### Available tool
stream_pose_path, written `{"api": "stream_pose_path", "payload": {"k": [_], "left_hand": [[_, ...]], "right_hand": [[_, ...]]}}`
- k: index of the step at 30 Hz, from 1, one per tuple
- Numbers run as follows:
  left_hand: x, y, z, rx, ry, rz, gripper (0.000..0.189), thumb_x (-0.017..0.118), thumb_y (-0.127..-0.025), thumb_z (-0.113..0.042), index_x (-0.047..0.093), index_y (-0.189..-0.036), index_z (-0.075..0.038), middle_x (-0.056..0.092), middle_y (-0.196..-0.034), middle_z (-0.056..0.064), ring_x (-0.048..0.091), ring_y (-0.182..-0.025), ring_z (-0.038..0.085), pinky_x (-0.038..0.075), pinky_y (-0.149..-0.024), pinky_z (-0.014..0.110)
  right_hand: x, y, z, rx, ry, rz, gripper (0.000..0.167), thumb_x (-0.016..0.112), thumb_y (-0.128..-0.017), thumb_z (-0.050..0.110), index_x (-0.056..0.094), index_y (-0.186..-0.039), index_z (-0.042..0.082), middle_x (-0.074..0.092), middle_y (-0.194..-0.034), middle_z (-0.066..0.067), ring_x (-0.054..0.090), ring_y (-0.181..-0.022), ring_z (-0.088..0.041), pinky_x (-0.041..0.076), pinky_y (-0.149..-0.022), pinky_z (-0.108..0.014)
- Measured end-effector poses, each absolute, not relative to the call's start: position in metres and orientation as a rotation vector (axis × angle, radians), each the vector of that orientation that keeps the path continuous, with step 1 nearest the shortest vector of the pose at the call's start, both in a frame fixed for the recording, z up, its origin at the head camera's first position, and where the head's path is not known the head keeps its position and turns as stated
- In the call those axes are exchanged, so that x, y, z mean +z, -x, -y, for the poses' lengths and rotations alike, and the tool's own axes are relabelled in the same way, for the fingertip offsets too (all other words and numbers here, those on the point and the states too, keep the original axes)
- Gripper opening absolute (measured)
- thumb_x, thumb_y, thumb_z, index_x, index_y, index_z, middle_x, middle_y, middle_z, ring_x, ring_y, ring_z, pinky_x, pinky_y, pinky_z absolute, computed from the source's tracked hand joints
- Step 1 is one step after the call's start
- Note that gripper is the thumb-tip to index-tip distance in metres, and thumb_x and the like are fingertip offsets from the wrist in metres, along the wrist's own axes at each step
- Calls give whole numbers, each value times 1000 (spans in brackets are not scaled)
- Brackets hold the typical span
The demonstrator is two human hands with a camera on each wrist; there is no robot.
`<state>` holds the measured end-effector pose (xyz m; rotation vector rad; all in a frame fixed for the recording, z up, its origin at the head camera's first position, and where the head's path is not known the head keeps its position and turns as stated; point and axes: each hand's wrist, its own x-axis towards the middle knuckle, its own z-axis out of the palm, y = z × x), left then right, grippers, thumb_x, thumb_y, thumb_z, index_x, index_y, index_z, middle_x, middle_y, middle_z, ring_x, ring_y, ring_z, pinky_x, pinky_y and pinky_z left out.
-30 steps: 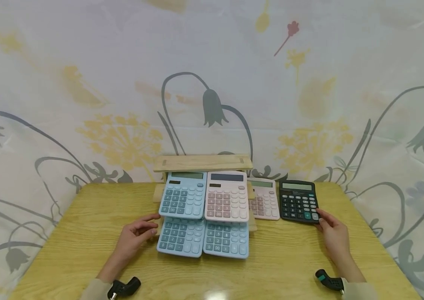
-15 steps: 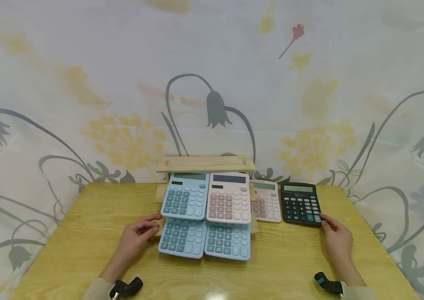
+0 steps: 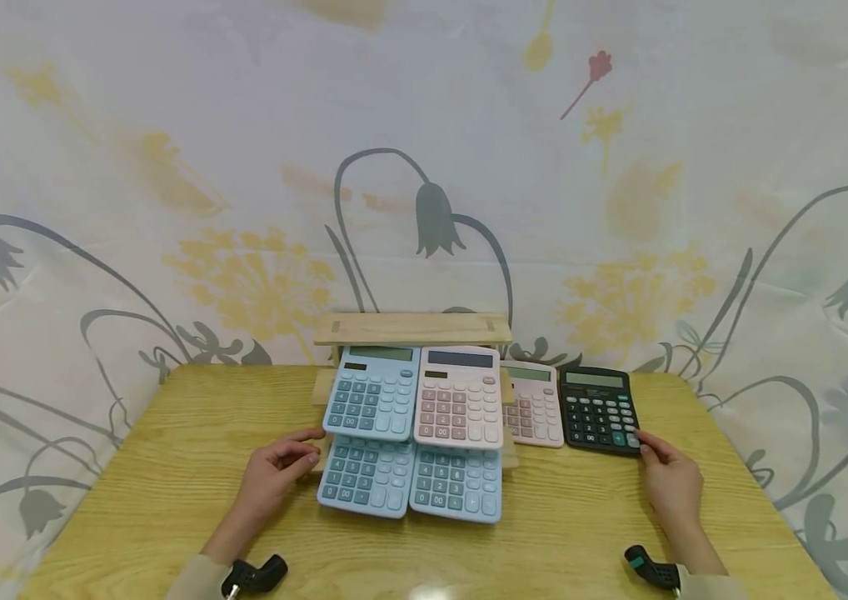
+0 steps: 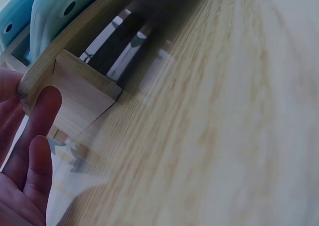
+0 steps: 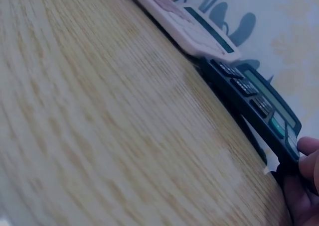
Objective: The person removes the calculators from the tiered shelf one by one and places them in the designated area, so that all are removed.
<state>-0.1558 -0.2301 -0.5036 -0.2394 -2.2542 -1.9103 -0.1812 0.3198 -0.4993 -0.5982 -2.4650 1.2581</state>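
Observation:
My right hand (image 3: 673,492) pinches the lower right corner of a black calculator (image 3: 600,410), thumb and fingers on either side of its edge. In the right wrist view, the near end of this calculator (image 5: 251,104) stands slightly off the table. My left hand (image 3: 271,482) holds the left side of a wooden rack (image 3: 412,329), fingertips at the end of its rail (image 4: 37,79). On the rack lean a light blue calculator (image 3: 371,396) and a pink one (image 3: 458,400) above two more blue calculators (image 3: 364,479), (image 3: 456,487).
Another pink calculator (image 3: 536,408) lies on the wooden table (image 3: 221,408) between the rack and the black calculator, partly hidden by the rack. A flower-patterned cloth (image 3: 424,100) hangs behind the table. Black wrist-camera mounts (image 3: 255,575) stick out beside both sleeves.
The view has shifted slightly. My right hand keeps its pinch on the black calculator, which has hardly moved. My left hand stays at the rack.

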Motion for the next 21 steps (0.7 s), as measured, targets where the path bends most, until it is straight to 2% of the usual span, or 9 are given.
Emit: {"api": "stream_pose_path", "payload": {"k": [6, 11, 21], "left_hand": [[-505, 156, 231, -1888, 254, 2260, 10, 71, -91, -2, 73, -97, 5, 64, -124, 25, 65, -100, 5, 52, -70, 21], [-507, 156, 231, -1866, 294, 2264, 12, 71, -90, 0, 73, -100, 6, 63, -124, 24, 64, -98, 6, 52, -69, 22], [-508, 156, 232, -1815, 416, 2266, 15, 71, -89, 2, 73, -104, 4, 61, -128, 24, 60, -110, 1, 52, -78, 21]], "right_hand": [[-499, 182, -318, 1243, 578, 2480, 32, 48, -103, 8, 63, -128, -4, 55, -136, -25, 44, -133, -43, 36, -105, -55], [-498, 182, -318, 1248, 553, 2491, 31, 54, -102, 10, 63, -128, -4, 56, -136, -23, 45, -133, -41, 36, -106, -53], [-499, 184, -318, 1173, 484, 2538, 27, 55, -100, 2, 65, -123, -7, 54, -139, -22, 45, -132, -45, 34, -105, -56]]}}
